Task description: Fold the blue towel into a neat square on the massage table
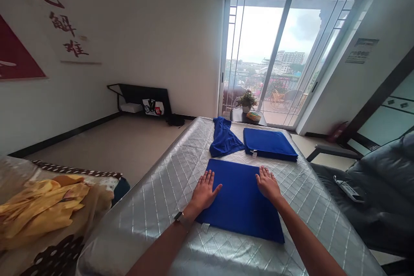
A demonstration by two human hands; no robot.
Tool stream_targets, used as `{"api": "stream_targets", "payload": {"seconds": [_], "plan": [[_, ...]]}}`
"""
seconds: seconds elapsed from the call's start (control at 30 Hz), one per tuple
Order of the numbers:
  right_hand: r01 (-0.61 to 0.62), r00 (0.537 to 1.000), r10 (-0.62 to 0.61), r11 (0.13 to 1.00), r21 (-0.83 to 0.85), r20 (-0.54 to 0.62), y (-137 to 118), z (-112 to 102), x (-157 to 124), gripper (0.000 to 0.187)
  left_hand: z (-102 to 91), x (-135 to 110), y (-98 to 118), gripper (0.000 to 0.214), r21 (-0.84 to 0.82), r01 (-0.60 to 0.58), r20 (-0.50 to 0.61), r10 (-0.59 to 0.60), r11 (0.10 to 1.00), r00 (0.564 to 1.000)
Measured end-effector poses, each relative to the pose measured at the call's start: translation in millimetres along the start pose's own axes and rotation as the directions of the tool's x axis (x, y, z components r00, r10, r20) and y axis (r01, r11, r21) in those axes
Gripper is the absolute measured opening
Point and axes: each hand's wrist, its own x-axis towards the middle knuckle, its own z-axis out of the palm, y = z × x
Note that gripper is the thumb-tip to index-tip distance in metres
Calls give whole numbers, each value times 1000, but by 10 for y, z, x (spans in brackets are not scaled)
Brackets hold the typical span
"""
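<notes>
A blue cloth point(241, 202), spread flat in a rough square, lies before me on a table with a silvery quilted cover point(155, 202). On its left edge rests my left hand point(205, 189), palm down with the fingers stretched out. My right hand point(268, 183) lies the same way on the upper right edge of the cloth. A small white tag point(205, 227) sticks out at the near left edge. Just beyond are a crumpled blue cloth point(224, 140) and, to its right, a neat stack of folded blue cloths point(270, 143).
At the left, yellow cloth point(48, 200) is heaped on a covered surface. A black armchair point(381, 198) with a remote control point(349, 189) on it stands close at the right. Past the table's far end, a chair point(237, 115) bears a potted plant point(246, 102) before the sliding glass door point(278, 51).
</notes>
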Motion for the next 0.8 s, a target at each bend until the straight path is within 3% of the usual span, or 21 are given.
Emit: {"api": "stream_targets", "payload": {"seconds": [0.2,0.37,0.47,0.57,0.7,0.8], "plan": [[-39,999,41,997,59,-21,69,249,164,63,-6,4,-13,88,24,2,43,-3,1000,999],[-38,998,44,993,110,-48,87,349,162,64,-138,118,75,97,114,54,115,-67,992,991],[-41,997,50,990,134,-62,75,332,162,64,-198,314,389,98,125,35,80,-45,992,996],[-39,996,50,989,143,-72,71,308,144,64,-129,593,912,90,41,-139,65,136,989,989],[-5,998,12,995,102,-65,94,305,112,62,136,939,1544,77,-114,-424,40,431,898,902],[6,997,-1,998,66,-72,113,326,112,62,342,1049,1701,74,-147,-469,8,475,871,880]]}}
